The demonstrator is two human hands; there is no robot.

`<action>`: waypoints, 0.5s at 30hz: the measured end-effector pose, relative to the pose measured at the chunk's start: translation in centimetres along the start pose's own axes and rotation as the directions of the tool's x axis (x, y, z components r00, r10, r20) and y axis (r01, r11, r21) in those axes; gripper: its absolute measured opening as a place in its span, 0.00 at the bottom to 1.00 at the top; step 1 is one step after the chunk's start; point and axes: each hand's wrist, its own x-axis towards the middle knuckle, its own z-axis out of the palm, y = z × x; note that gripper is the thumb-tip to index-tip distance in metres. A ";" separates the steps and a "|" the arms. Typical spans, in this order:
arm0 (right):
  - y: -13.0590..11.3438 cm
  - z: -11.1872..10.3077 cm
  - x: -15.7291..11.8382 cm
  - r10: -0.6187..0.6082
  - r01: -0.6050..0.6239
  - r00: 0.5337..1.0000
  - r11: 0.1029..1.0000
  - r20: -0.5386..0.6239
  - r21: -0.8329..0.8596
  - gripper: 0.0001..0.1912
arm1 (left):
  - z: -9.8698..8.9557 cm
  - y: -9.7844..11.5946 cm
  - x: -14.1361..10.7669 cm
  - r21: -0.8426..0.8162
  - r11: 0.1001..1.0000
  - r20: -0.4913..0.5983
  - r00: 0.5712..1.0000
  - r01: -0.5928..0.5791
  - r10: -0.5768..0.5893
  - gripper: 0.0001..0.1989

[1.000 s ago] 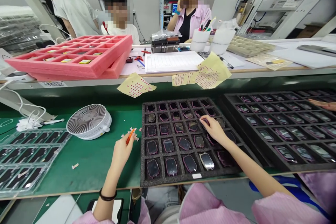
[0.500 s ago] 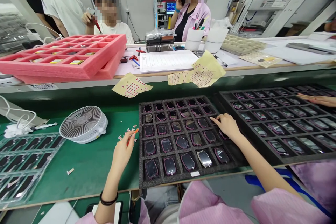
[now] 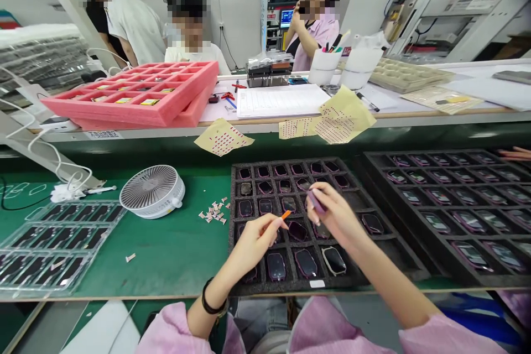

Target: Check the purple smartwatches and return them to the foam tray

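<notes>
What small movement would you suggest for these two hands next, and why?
I would probably bring the orange tool a little closer to the purple device, because the left hand and right hand hold them up over the foam tray, side by side, with a visible gap between tool and device.

Single head-worn view, looking forward and down from above the table's (image 3: 194, 263) near edge, both hands close below
</notes>
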 end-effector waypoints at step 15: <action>0.5 5.2 -0.3 0.151 -0.183 0.980 0.940 0.129 0.290 0.15 | 1.2 1.0 0.6 -0.180 0.984 -0.010 1.000 -0.009 0.007 0.25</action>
